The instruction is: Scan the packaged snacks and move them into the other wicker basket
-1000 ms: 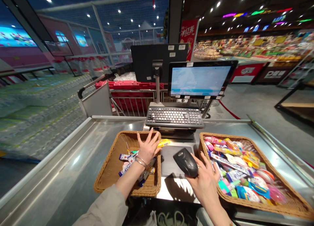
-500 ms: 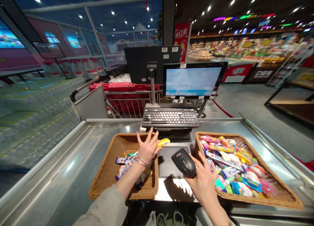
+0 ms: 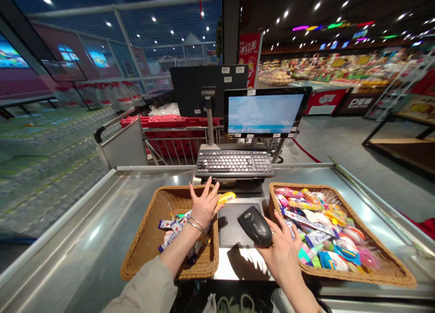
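Note:
My left hand (image 3: 204,206) hovers over the right side of a wicker basket (image 3: 149,240) and pinches a small yellow packet (image 3: 226,198) between thumb and forefinger, the other fingers spread. My right hand (image 3: 282,252) grips a black barcode scanner (image 3: 255,225), its head pointing toward the yellow packet. The left basket holds a few wrapped sweets (image 3: 171,224). A second wicker basket (image 3: 380,270) on the right is full of several colourful snack packets (image 3: 319,233).
A keyboard (image 3: 234,163) and lit till screen (image 3: 263,113) stand behind the baskets on a steel checkout counter (image 3: 84,240). A dark pad (image 3: 234,222) lies between the baskets. A trolley (image 3: 170,136) stands beyond the counter. Shop aisles lie at the right.
Both hands hold the same pose with the packet and scanner. Only the head view has shifted slightly, sliding everything a little left in the picture.

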{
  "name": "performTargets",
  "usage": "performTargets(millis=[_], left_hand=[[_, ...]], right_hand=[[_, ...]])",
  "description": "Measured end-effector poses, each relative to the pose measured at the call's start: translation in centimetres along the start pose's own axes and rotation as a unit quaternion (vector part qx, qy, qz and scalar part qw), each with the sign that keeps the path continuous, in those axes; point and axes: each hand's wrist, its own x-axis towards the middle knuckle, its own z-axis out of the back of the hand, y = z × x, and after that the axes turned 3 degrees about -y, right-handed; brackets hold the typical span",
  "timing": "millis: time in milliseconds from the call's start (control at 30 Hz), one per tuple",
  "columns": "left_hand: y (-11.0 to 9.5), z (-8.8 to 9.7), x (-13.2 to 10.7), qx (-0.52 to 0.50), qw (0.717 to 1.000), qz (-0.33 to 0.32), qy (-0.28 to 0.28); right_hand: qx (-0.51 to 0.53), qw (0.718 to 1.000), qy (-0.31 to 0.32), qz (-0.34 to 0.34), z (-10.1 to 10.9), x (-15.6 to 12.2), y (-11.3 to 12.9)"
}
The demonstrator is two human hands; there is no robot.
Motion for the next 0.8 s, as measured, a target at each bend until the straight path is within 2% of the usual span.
performTargets(millis=[800], left_hand=[[-0.4, -0.5, 1.0, -0.011, 1.000, -0.012, -0.007]], right_hand=[[-0.029, 0.999, -0.015, -0.012, 0.7, -0.7, -0.7]])
